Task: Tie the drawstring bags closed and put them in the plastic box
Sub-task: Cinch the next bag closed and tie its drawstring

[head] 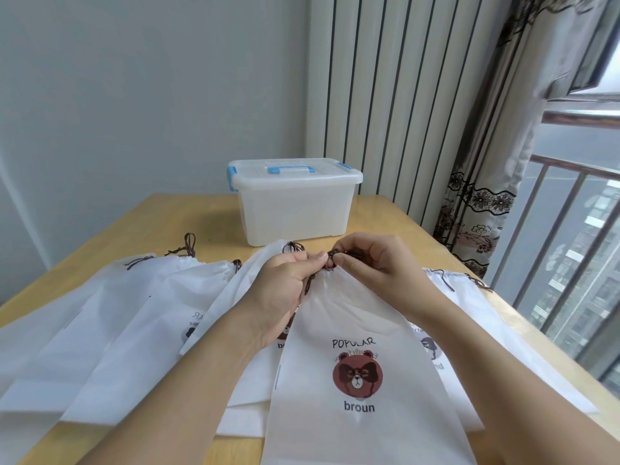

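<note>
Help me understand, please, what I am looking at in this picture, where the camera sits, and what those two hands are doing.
There is no machine here: a person wears a camera on the head, looking down at their own arms. The left hand and right hand pinch the dark drawstring at the gathered top of a white bag printed with a brown bear, apparently tying it. More white bags lie spread over the wooden table. Behind them stands the plastic box, translucent with blue latches, its lid on. A window is at the right.

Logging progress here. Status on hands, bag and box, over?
Left hand and right hand pinching drawstring of bear bag. Plastic box lid shut, empty.
</note>
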A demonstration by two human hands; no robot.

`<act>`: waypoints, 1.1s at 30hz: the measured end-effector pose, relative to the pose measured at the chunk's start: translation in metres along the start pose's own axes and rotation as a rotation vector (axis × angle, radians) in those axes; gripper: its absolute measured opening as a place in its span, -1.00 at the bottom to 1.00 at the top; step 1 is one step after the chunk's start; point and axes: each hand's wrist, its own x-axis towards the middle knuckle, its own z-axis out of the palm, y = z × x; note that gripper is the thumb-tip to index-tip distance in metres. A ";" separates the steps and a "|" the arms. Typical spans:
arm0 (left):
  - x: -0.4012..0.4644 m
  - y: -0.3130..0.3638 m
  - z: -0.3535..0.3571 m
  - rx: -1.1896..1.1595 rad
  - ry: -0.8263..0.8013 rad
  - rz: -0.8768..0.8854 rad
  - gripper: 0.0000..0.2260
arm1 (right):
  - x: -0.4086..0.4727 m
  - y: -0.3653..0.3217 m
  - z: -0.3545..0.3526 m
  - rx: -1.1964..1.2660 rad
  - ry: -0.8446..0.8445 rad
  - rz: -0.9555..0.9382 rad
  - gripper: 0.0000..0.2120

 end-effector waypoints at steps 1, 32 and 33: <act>0.000 -0.001 -0.001 0.068 0.014 0.025 -0.86 | 0.000 -0.001 -0.001 0.037 -0.018 0.030 -0.88; 0.003 -0.010 -0.005 0.799 0.239 0.839 -0.92 | 0.003 -0.008 -0.011 0.935 -0.163 0.677 -0.88; 0.004 -0.010 -0.006 0.741 0.265 0.766 -0.92 | 0.003 -0.005 -0.014 0.915 -0.152 0.666 -0.78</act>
